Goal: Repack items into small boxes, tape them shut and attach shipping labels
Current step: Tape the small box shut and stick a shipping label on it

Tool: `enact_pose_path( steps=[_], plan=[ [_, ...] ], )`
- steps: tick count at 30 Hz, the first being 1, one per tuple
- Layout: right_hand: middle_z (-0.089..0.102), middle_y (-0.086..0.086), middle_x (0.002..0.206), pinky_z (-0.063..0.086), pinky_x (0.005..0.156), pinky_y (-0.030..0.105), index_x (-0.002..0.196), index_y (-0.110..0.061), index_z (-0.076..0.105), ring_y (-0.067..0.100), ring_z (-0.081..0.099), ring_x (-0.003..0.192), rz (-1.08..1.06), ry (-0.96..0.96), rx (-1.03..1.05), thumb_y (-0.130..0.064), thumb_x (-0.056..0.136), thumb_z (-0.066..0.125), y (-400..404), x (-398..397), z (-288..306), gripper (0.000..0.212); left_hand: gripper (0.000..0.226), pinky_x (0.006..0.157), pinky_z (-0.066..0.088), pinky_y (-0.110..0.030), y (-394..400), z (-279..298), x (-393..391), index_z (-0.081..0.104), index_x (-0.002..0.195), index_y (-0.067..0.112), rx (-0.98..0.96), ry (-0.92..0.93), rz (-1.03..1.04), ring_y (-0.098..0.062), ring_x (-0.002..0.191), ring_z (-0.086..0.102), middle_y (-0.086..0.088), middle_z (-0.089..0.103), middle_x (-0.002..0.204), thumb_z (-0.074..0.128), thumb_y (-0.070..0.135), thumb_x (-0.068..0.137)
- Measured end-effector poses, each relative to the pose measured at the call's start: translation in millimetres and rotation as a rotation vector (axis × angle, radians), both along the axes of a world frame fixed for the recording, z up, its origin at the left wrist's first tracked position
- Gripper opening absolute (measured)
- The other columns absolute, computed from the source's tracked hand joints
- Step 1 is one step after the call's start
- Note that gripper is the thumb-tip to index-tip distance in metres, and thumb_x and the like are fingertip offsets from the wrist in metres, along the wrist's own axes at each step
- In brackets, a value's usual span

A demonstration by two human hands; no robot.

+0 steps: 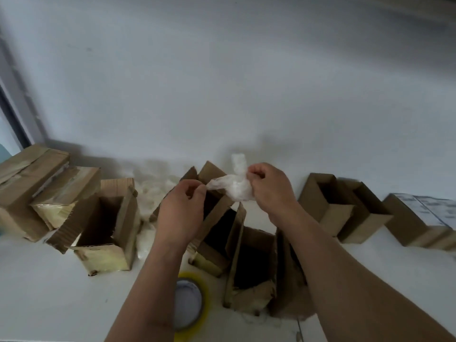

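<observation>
Both hands hold a crumpled white bubble-wrap bundle in the air above an open cardboard box. My left hand pinches its left tip. My right hand grips the bundle's right side, with a strip sticking up behind the fingers. A second open box stands in front, below my right forearm. What the wrap contains is hidden.
An open box stands left, with taped boxes behind it. Loose white wrap lies by the wall. A yellow tape roll sits near the front. Two open boxes and a labelled box are at right.
</observation>
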State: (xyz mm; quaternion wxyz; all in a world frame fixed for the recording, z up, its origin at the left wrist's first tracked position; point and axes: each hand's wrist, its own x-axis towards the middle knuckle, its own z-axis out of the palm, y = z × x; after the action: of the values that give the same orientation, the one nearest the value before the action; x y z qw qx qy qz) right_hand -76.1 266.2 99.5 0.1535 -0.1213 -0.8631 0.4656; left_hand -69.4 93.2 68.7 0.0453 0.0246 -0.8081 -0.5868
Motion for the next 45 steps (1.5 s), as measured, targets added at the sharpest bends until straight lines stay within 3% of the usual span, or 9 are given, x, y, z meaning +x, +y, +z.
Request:
enact_pose_path(
  steps=[4,7,13,17,21,25,30,41,45],
  plan=[
    [0.063,-0.017,0.096,0.054,0.081,0.027,0.087,-0.038,0.059,0.005,0.061,0.092,-0.125,-0.002,-0.112,-0.023,0.099,0.053,39.3,57.5,-3.1,0.02,0.014,0.073,0.053,-0.031,36.1,0.8,22.9,0.062,0.106,0.034,-0.117,0.052,-0.125,-0.01,0.084,0.063,0.007,0.068,0.091,0.05,0.036,0.099],
    [0.065,-0.006,0.104,0.056,0.089,0.035,0.097,-0.03,0.062,0.013,0.064,0.097,-0.193,0.005,-0.419,-0.017,0.101,0.049,56.8,82.7,-9.2,0.019,0.024,0.075,0.052,-0.029,61.1,-5.1,36.7,0.06,0.119,0.027,-0.314,0.095,-0.236,-0.011,0.089,0.061,0.007,0.064,0.101,0.048,0.037,0.1],
    [0.067,0.008,0.101,0.055,0.08,0.031,0.097,-0.009,0.062,0.019,0.065,0.092,-0.106,0.097,-1.006,-0.004,0.101,0.045,58.0,73.6,0.4,0.018,0.027,0.08,0.044,-0.033,62.6,-17.1,36.0,0.058,0.114,0.018,-0.49,0.052,-0.225,-0.018,0.088,0.053,0.001,0.056,0.102,0.042,0.036,0.102],
    [0.069,0.007,0.095,0.057,0.076,0.031,0.097,-0.006,0.062,0.018,0.067,0.087,-0.024,0.114,-1.118,-0.002,0.1,0.047,43.3,50.8,15.1,0.016,0.037,0.074,0.044,-0.031,59.5,-19.7,31.6,0.055,0.107,0.025,-0.547,-0.046,-0.383,-0.017,0.087,0.058,0.001,0.062,0.094,0.036,0.055,0.1],
    [0.069,0.005,0.092,0.054,0.063,0.024,0.091,-0.008,0.063,0.019,0.066,0.087,-0.024,0.135,-1.146,0.003,0.099,0.045,35.6,35.2,25.5,0.022,0.029,0.065,0.044,-0.03,50.1,-39.1,21.7,0.055,0.089,0.022,-0.744,-0.046,-0.309,-0.012,0.072,0.054,0.004,0.059,0.081,0.035,0.037,0.104],
    [0.07,0.005,0.097,0.054,0.066,0.024,0.093,-0.009,0.064,0.018,0.067,0.09,-0.02,0.134,-1.075,0.003,0.099,0.046,42.9,30.9,34.3,0.023,0.028,0.06,0.04,-0.027,43.8,-41.4,12.9,0.051,0.084,0.017,-0.882,-0.105,-0.276,-0.012,0.072,0.054,0.001,0.061,0.09,0.035,0.029,0.104],
    [0.069,0.002,0.102,0.057,0.09,0.039,0.102,-0.011,0.066,0.017,0.067,0.095,-0.086,0.024,-0.735,-0.007,0.1,0.049,56.1,53.4,17.3,0.017,0.044,0.069,0.048,-0.034,53.4,-24.1,14.5,0.058,0.095,0.019,-0.794,-0.074,-0.262,-0.016,0.078,0.058,0.005,0.059,0.085,0.033,0.056,0.099],
    [0.063,-0.005,0.106,0.054,0.087,0.033,0.111,-0.023,0.064,0.014,0.061,0.099,-0.418,-0.004,-0.439,-0.024,0.1,0.053,98.2,127.4,-22.3,0.016,0.033,0.088,0.047,-0.024,110.1,-0.1,61.5,0.058,0.125,0.024,-0.599,0.184,-0.49,-0.009,0.1,0.06,0.006,0.063,0.115,0.043,0.042,0.102],
    [0.06,-0.009,0.097,0.045,0.072,0.019,0.107,-0.026,0.06,0.004,0.054,0.086,-0.42,-0.049,-0.158,-0.024,0.1,0.052,108.3,142.2,-42.7,0.011,0.033,0.077,0.054,-0.03,128.5,-15.3,70.9,0.061,0.099,0.023,-0.749,0.15,-0.621,-0.011,0.081,0.06,0.007,0.063,0.089,0.042,0.05,0.099]
  ],
)
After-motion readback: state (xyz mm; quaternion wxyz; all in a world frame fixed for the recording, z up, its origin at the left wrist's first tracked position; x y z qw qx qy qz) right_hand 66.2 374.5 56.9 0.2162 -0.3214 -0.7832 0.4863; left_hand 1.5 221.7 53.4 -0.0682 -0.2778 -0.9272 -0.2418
